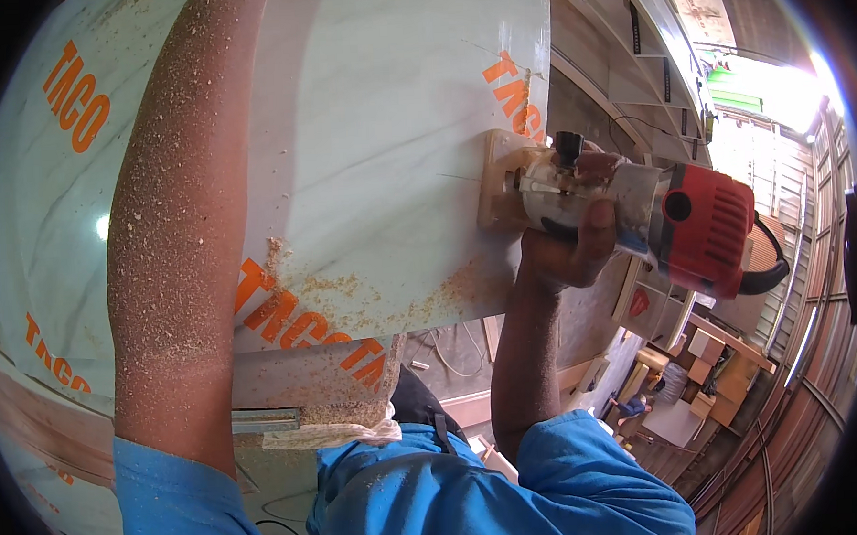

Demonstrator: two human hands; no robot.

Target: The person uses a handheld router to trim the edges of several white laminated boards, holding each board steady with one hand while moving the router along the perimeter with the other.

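Observation:
My right hand [578, 249] is wrapped round the clear and metal body of a trim router [709, 225] with a red motor housing. The router's square, tan base [501, 180] rests against the right edge of a large white marble-patterned panel [386, 164]. The bit itself is hidden. Dusted with wood chips, my left forearm [182, 211] stretches across the panel and leaves the picture at the top, so the left hand is out of sight. Sawdust [353, 295] lies along the panel's near edge.
Under the panel's near edge stands another board [328, 382] with a metal rail [268, 420] and a pale cloth [335, 434]. A black cord [771, 238] loops at the router's end. White shelving [644, 57] is at upper right; brown boxes [704, 346] lie further off.

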